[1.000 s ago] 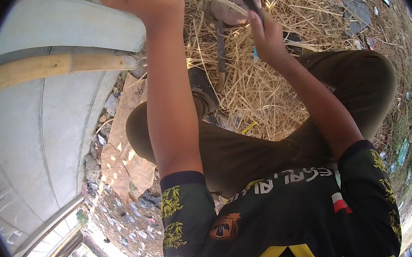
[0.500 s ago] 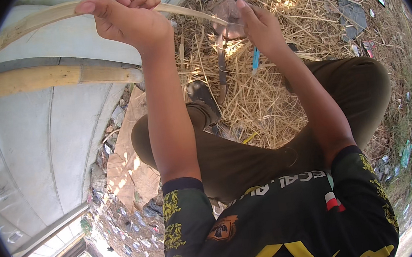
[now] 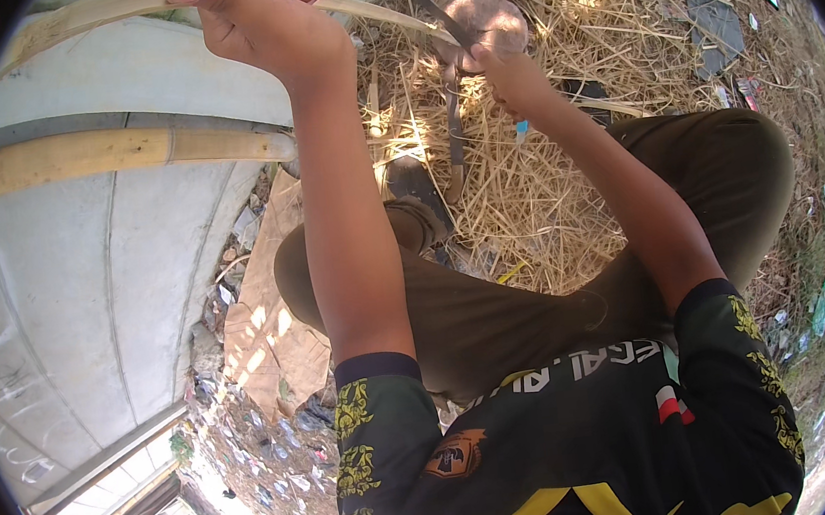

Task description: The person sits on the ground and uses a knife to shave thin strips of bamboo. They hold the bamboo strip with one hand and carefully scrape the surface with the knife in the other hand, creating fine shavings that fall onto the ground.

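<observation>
My left hand (image 3: 272, 21) is closed around a long, pale bamboo strip (image 3: 378, 22), which bends away to the upper left. The strip's other end slopes down toward a round, pinkish-brown block (image 3: 498, 22) on the ground. In my right hand (image 3: 518, 83) is a knife (image 3: 437, 16); its handle is hidden by the fingers. Its dark blade points up and left and crosses the strip near that end, seemingly touching it. A second long blade (image 3: 454, 122) with a brown handle lies on the shavings just below the block.
Bamboo shavings (image 3: 529, 215) cover the ground between my bent legs. A thick bamboo pole (image 3: 120, 152) juts along the pale wall (image 3: 74, 293) at left. Brown cardboard (image 3: 271, 343) lies beside my knee. A dark flat piece (image 3: 713, 30) and litter are at right.
My right hand has moved down and slightly left, and the knife has swung from beyond the strip to lie across its end. My left hand still grips the strip.
</observation>
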{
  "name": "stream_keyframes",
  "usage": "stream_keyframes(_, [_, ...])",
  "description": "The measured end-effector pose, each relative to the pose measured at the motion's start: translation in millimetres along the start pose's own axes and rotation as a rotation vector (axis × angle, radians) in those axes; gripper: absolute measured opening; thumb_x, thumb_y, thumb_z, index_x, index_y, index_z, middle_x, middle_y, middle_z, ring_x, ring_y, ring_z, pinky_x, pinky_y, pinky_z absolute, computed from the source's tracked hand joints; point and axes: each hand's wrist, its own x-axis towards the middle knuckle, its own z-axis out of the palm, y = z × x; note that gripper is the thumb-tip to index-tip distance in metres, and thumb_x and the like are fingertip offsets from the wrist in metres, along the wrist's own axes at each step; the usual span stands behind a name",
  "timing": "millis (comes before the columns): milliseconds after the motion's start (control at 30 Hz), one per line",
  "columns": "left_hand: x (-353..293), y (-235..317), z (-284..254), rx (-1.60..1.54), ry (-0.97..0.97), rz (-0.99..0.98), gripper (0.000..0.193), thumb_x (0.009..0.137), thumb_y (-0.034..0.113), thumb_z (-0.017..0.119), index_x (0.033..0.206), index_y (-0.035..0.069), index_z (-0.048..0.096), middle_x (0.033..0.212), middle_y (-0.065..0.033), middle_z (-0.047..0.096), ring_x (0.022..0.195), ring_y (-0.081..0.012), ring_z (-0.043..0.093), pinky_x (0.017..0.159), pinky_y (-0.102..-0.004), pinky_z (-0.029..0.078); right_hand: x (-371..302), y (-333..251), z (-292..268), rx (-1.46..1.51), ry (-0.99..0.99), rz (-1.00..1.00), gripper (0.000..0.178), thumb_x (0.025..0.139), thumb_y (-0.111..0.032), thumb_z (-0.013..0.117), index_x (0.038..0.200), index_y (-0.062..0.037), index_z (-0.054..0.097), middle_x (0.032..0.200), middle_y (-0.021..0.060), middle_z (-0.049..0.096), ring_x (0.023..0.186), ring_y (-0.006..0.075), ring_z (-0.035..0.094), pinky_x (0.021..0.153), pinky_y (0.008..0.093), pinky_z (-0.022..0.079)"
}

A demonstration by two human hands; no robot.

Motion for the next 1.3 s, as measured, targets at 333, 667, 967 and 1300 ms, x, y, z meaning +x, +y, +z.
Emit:
stream_keyframes(333, [4.7,12.2,7.9,0.076,0.067,-0.169,0.072,0.090,0.082,0.028,0.073,0.012,0.030,0.052,0.0010,0.020,0.046,-0.0123,0.012,0.045,-0.0295,0.014,-32.3,1.2,32.0,0.472,0.300,-0.714,0.052,0.107,-0.048,0.038,0.096,-0.0017,0.060,0.064,-0.0012,0.045,0.058,0.0086,0.044,0.053,0.0279,0.037])
stream_keyframes(667, [-6.2,-1.9,-2.4,0.109,0.048,-0.111,0.071,0.090,0.082,0.026,0.073,0.013,0.028,0.052,0.0016,0.019,0.045,-0.0128,0.015,0.045,-0.0294,0.016,-54.5,-62.0,-17.9,0.099,0.286,-0.511,0.055,0.101,-0.051,0.052,0.087,0.0008,0.060,0.061,0.0057,0.056,0.054,0.0120,0.057,0.051,0.0298,0.046])
stream_keyframes(967, [-7.3,2.1,21.8,0.037,-0.066,0.101,0.053,0.105,0.056,0.040,0.070,0.017,0.035,0.054,0.0064,0.025,0.043,-0.0067,0.021,0.038,-0.0246,0.019,-45.6,-40.3,-5.0,0.289,0.314,-0.558,0.056,0.102,-0.053,0.051,0.084,-0.0004,0.062,0.063,0.0045,0.058,0.057,0.0110,0.054,0.054,0.0295,0.044])
stream_keyframes(1300, [-0.6,6.3,34.4,0.231,0.177,-0.035,0.056,0.106,0.056,0.036,0.065,0.018,0.029,0.052,0.0064,0.024,0.043,-0.0084,0.020,0.039,-0.0244,0.020,-23.8,-10.9,-2.7,-0.094,0.169,-0.212,0.061,0.101,-0.055,0.047,0.089,-0.0002,0.071,0.065,0.0106,0.060,0.063,0.0213,0.060,0.064,0.0389,0.048])
